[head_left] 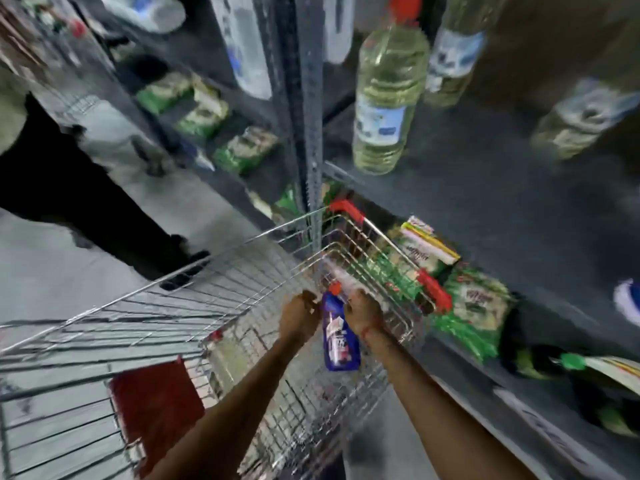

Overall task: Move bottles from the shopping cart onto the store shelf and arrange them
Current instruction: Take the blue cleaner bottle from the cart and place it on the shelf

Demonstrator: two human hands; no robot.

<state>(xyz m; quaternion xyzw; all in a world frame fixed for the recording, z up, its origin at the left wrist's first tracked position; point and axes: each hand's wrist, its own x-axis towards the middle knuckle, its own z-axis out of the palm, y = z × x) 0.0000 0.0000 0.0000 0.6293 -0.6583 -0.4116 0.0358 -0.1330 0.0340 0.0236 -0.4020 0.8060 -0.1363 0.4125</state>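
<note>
Nearest my camera, both forearms reach down into the shopping cart (145, 317). My left hand (299, 315) and right hand (363, 311) sit on either side of a blue bottle (339, 336) with an orange cap, lying low in the front end of the basket. Motion blur hides the fingers; they look curled beside the bottle's neck, but I cannot tell whether either hand has actually closed on it. I judge this bottle is about to be lifted, not yet out. A red panel (156, 407) is all else I can make out in the cart. Farther off, on the store shelf (485, 209) to the right, 3 pale yellow bottles (386, 98) already stand, well apart, so stocking looks partly done, spacing still loose
</note>
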